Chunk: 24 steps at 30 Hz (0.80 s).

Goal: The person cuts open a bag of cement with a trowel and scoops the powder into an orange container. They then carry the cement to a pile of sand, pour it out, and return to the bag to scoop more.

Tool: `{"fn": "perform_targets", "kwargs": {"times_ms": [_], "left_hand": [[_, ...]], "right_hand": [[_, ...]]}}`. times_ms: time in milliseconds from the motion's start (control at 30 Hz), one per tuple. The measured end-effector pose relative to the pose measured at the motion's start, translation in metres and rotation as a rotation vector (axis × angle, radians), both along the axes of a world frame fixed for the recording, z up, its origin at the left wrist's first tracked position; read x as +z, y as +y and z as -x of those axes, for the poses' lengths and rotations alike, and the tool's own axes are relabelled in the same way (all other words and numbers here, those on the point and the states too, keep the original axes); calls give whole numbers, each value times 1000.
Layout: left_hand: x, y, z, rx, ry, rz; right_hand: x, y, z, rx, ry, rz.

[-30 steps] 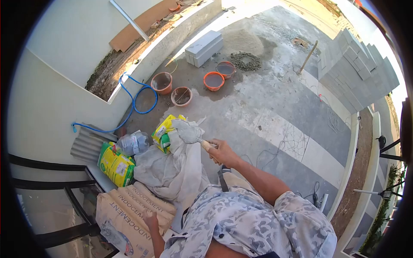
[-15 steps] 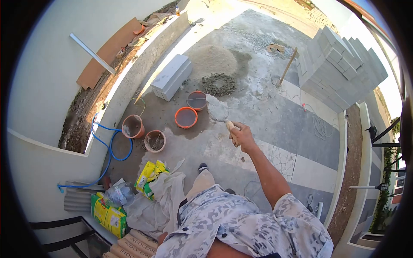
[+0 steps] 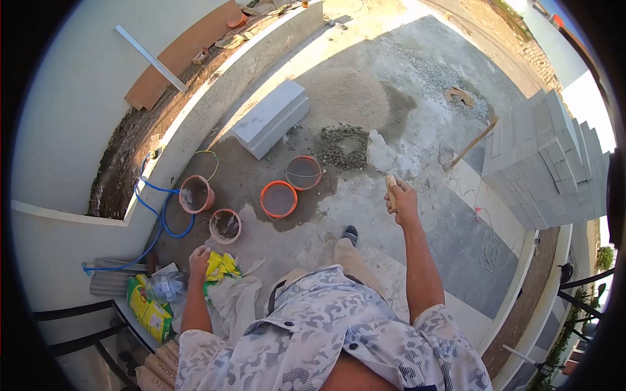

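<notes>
My right hand (image 3: 404,201) is closed around the wooden handle of a trowel (image 3: 380,154), held out in front of me. Pale grey residue coats the trowel's blade, which points away from me and overlaps the wet floor beside the ring of grey mix (image 3: 343,147). Low on the left, my left hand (image 3: 199,260) hangs with its fingers curled in and nothing showing in them. In this view it overlaps the edge of a yellow and green bag (image 3: 222,266). White sacking (image 3: 235,301) lies beside that bag.
Two water-filled buckets, one orange-rimmed (image 3: 279,199) and one darker (image 3: 303,173), stand ahead. Nearer left are two more buckets (image 3: 196,195) (image 3: 225,226) and a blue hose (image 3: 171,225). Light blocks (image 3: 270,120) lie by the low wall; a tall block stack (image 3: 544,163) rises right, near a wooden-handled tool (image 3: 475,142).
My left hand has come into view at the lower left. The view has shifted, and the trowel in my right hand now appears farther right. One foot has stepped forward.
</notes>
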State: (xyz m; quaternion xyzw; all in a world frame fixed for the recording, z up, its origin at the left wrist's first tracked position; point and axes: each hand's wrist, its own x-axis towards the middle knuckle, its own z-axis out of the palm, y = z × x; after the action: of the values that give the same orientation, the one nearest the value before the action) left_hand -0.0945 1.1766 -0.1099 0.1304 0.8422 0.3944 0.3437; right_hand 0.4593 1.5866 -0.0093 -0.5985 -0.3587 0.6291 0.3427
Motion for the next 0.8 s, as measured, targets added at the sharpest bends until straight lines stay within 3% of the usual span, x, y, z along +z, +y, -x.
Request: {"fn": "perform_targets", "kwargs": {"times_ms": [67, 133, 200, 233, 300, 400, 567, 667, 800], "left_hand": [[-9, 11, -33, 52, -67, 69], [-51, -4, -83, 102, -187, 173], [-60, -9, -156, 171, -528, 206], [-47, 3, -199, 103, -473, 364], [-74, -8, -248, 145, -802, 459], [-121, -14, -315, -73, -733, 371], [-131, 152, -292, -25, -617, 529], [-102, 286, -268, 358, -620, 368], [-65, 420, -205, 311, -386, 172]], "right_hand": [[-9, 61, -9, 43, 1, 3], [-15, 118, -18, 66, 13, 6], [-15, 172, -21, 93, 13, 19], [-17, 195, -21, 108, 4, 41], [-21, 252, -22, 123, -11, 55], [-39, 330, -22, 153, 5, 59], [-70, 458, -12, 179, -34, 73], [-77, 533, -5, 216, -34, 97], [-102, 629, 10, 252, -34, 128]]}}
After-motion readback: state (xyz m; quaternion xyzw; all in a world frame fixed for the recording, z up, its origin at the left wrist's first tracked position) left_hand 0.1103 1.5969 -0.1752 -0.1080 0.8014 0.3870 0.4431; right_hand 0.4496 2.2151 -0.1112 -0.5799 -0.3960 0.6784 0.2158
